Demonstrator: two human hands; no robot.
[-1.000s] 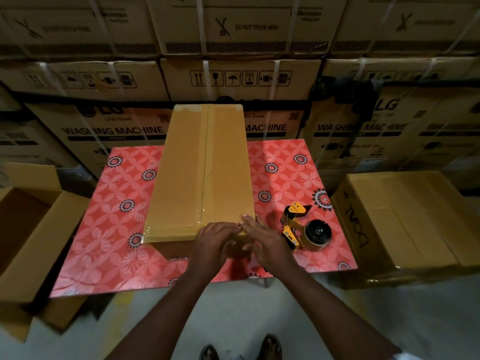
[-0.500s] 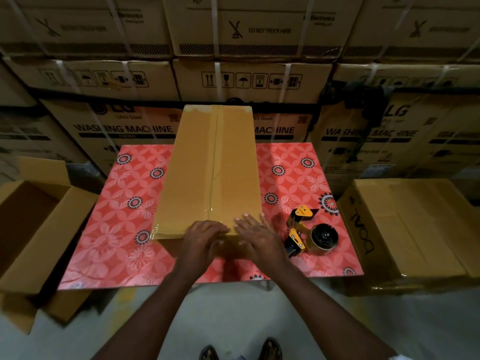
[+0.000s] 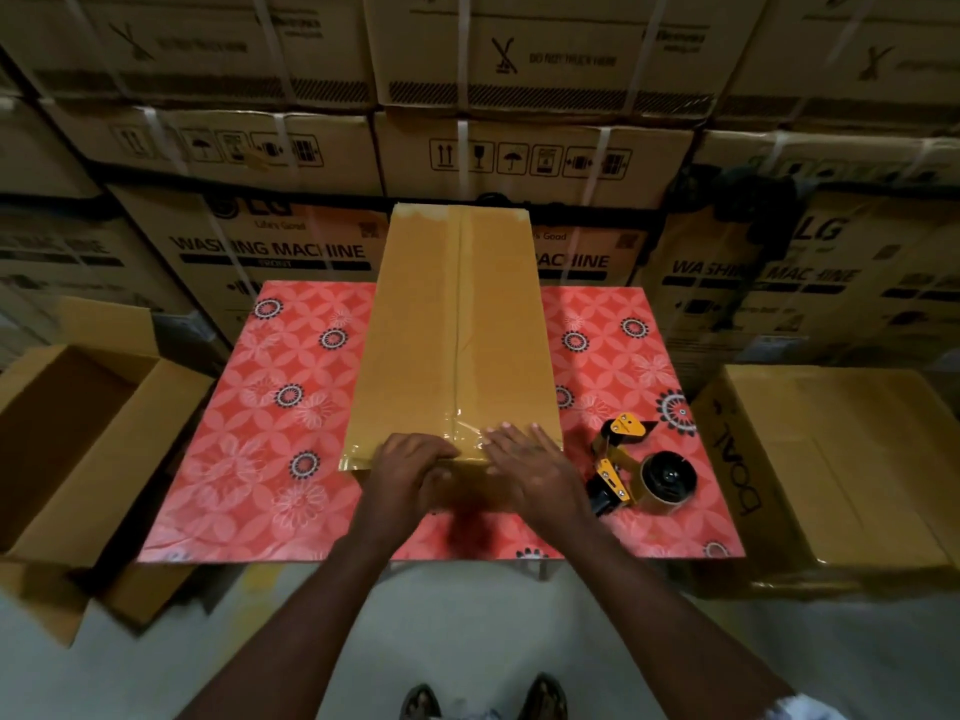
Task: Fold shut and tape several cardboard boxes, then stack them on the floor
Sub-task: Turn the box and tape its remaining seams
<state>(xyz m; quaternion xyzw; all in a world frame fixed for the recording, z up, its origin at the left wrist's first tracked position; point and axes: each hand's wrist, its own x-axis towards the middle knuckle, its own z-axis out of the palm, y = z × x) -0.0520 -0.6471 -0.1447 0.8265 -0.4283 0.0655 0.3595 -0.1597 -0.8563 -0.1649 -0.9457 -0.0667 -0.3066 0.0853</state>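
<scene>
Both hands have climbed from the near end face of the box (image 3: 457,324) to its top edge since a second ago, and our right hand (image 3: 530,470) has spread out. It now lies flat, fingers straight, pressing the tape end down on the lid beside the seam. Our left hand (image 3: 415,470) sits just beside it, the two nearly touching, its fingers bent over the near edge. Whether it only presses or pinches the tape end we cannot tell.

The box lies lengthwise on the table (image 3: 249,459), flaps folded shut, with a glossy tape strip (image 3: 460,304) running along the middle seam from far end to near end. We judge this box all but sealed: what remains is smoothing the tape over the near end, then moving the box to the floor. The dispenser (image 3: 639,470) lies on the table to the right of the box, apart from both hands. On the floor, an open box (image 3: 130,449) at left is not yet folded or taped, and a shut box (image 3: 831,459) stands at right. Whether that one is taped we cannot tell, so most of the stacking looks to be ahead.
</scene>
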